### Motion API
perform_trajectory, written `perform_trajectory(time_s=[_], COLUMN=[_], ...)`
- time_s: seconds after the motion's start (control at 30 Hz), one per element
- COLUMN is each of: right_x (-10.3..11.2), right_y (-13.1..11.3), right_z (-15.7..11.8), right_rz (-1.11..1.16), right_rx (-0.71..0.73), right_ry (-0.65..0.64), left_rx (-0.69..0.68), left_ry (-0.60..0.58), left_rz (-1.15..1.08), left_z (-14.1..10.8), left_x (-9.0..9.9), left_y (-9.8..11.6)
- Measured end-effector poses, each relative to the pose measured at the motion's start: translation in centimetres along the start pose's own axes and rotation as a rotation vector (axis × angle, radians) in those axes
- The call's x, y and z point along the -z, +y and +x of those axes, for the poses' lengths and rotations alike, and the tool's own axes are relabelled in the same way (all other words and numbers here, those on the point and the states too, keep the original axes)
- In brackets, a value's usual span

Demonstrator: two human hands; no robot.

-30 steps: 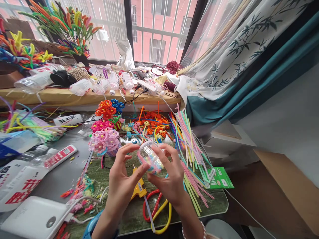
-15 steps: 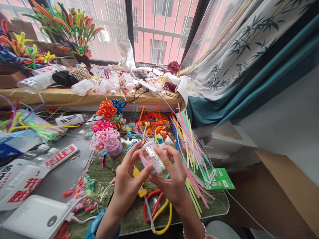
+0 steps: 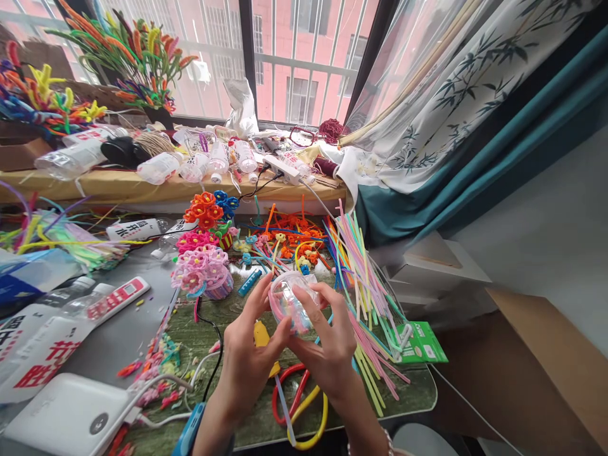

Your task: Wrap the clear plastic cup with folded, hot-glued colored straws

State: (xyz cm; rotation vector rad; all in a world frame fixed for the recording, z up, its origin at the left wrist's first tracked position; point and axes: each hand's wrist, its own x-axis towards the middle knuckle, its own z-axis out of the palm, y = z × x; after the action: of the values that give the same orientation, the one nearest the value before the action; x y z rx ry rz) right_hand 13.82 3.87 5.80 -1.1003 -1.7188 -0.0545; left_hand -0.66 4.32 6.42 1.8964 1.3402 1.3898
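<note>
The left hand [image 3: 244, 347] and right hand [image 3: 329, 347] together clasp the clear container [image 3: 285, 303], right of the yellow glue gun [image 3: 261, 334], and light, even fingertip pressure should keep its wall unbent

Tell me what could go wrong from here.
The clear plastic container, held between the left hand and right hand, could slip. The yellow glue gun lies beneath the left hand; if hot (I can't tell), contact might burn. The black cable beside that hand could snag it.
</note>
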Motion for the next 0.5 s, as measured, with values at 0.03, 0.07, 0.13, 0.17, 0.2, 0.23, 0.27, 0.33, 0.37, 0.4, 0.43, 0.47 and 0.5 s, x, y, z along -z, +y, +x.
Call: perform_trajectory(time_s=[0.03,0.07,0.13,0.17,0.2,0.23,0.27,0.33,0.37,0.4,0.43,0.47,0.5], right_x=[-0.2,-0.4,-0.8,-1.1,-1.3,-1.5,-1.6,-2.0,-2.1,-2.2,-2.4,-2.5,-2.6], right_y=[0.0,0.1,0.1,0.0,0.0,0.0,0.0,0.0,0.0,0.0,0.1,0.1,0.2], right_z=[-0.2,-0.3,-0.7,-0.9,-1.0,-1.1,-1.3,-1.5,-1.7,-1.8,-2.0,-2.2,-2.4], right_rz=[-0.004,-0.007,-0.005,0.002,0.011,0.022,0.03,0.047,0.058,0.075,0.103,0.146,0.204], right_rx=[-0.005,-0.013,-0.039,-0.057,-0.076,-0.094,-0.106,-0.117,-0.13,-0.156,-0.201,-0.267,-0.349], right_ry=[0.007,0.012,0.034,0.054,0.076,0.1,0.12,0.138,0.141,0.14,0.13,0.112,0.09], left_rx=[-0.009,-0.016,-0.035,-0.05,-0.067,-0.084,-0.1,-0.102,-0.088,-0.067,-0.038,-0.004,0.034], left_ry=[0.002,0.0,-0.007,-0.013,-0.021,-0.029,-0.039,-0.068,-0.079,-0.081,-0.08,-0.072,-0.07], left_rz=[0.016,0.038,0.096,0.129,0.161,0.19,0.213,0.236,0.239,0.236,0.222,0.187,0.131], left_z=[0.0,-0.1,-0.2,-0.3,-0.3,-0.4,-0.5,-0.6,-0.6,-0.5,-0.5,-0.4,-0.2], left_x=[0.0,0.0,0.0,-0.1,-0.1,-0.2,-0.3,-0.4,-0.5,-0.5,-0.5,-0.4,-0.3], left_y=[-0.1,-0.1,-0.3,-0.3,-0.3,-0.4,-0.4,-0.4,-0.5,-0.6,-0.7,-0.9,-1.0])
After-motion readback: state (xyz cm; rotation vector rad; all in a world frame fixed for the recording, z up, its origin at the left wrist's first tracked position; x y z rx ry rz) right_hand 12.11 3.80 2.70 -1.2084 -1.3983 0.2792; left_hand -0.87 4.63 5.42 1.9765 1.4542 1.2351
